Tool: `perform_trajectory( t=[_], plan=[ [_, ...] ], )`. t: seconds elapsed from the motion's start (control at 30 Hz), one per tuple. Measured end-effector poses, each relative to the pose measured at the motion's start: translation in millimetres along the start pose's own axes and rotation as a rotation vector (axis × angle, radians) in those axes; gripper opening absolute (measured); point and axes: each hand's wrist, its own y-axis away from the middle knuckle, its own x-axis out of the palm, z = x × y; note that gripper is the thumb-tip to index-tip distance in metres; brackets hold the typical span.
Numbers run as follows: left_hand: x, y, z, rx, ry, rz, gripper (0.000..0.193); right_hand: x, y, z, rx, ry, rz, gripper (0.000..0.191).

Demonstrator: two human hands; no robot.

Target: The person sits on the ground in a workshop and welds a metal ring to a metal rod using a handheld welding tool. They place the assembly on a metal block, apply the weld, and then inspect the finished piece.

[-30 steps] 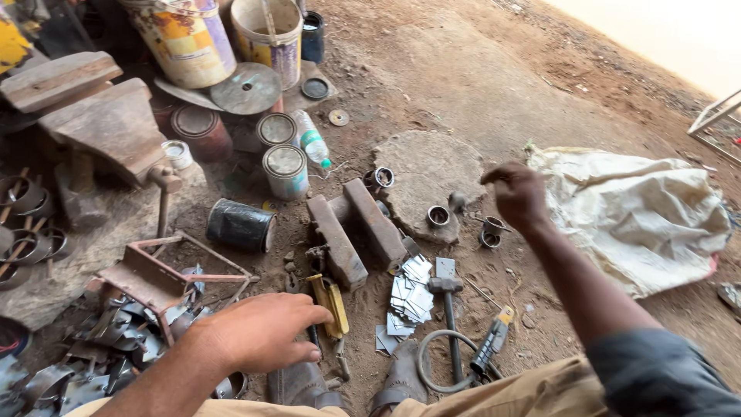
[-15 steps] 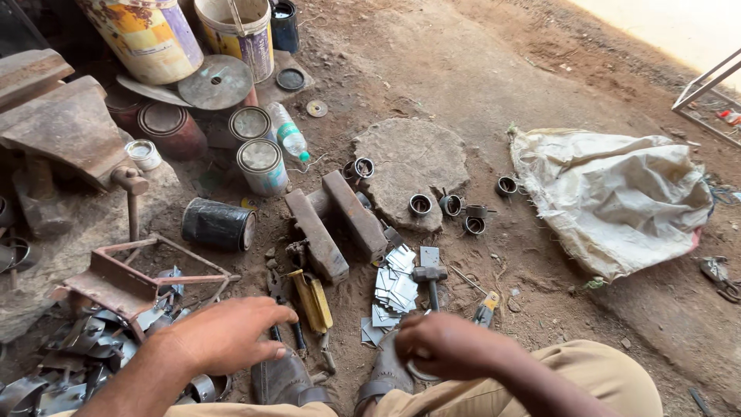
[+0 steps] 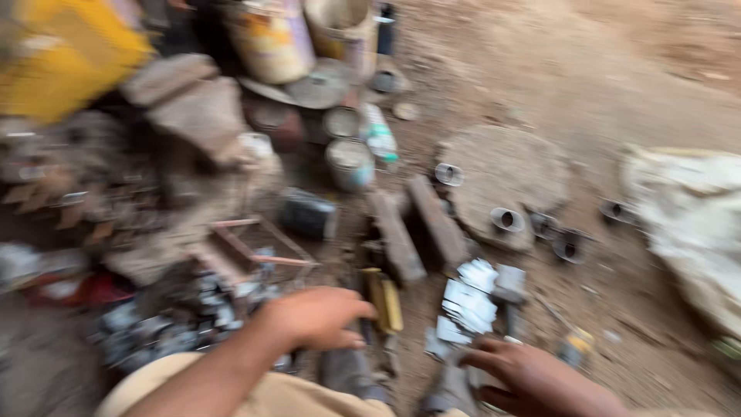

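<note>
The view is badly blurred by motion. My left hand [image 3: 316, 318] hovers low over the dirt ground, fingers loosely curled, with nothing visible in it, next to a yellow-handled tool [image 3: 384, 300]. My right hand [image 3: 532, 378] is low at the bottom edge, fingers spread toward a pile of shiny metal pieces [image 3: 467, 305]; whether it touches them is unclear. Two flat metal bars [image 3: 417, 228] lie just beyond. Short metal rings [image 3: 507, 219] sit on and around a round flat stone slab [image 3: 502, 174].
Paint tins [image 3: 349, 164], large buckets [image 3: 270, 38] and a plastic bottle [image 3: 380, 135] stand at the back. A small metal frame [image 3: 247, 251] and scrap pieces [image 3: 154, 332] lie left. A crumpled white sack [image 3: 687, 224] is at the right. A yellow container [image 3: 65, 54] is top left.
My right hand has drawn back from the rings by the slab to the near ground beside the shiny pieces. The camera has swung, blurring the view. My left hand stays low.
</note>
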Motion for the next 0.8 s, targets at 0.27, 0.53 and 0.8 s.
perform_trajectory(
  t=[0.27, 0.53, 0.8],
  plan=[
    [-1.3, 1.6, 6.9, -0.042, -0.013, 0.004, 0.058, 42.0, -44.2, -68.8, 0.08, 0.071, 0.248, 0.051],
    [-31.8, 18.6, 33.7, -0.053, 0.112, -0.161, 0.055, 33.2, -39.3, -69.3, 0.127, 0.065, 0.242, 0.055],
    [-79.0, 73.3, 160.8, -0.488, 0.363, -0.802, 0.052, 32.1, -35.9, -38.9, 0.131, 0.113, 0.24, 0.054]
  ],
)
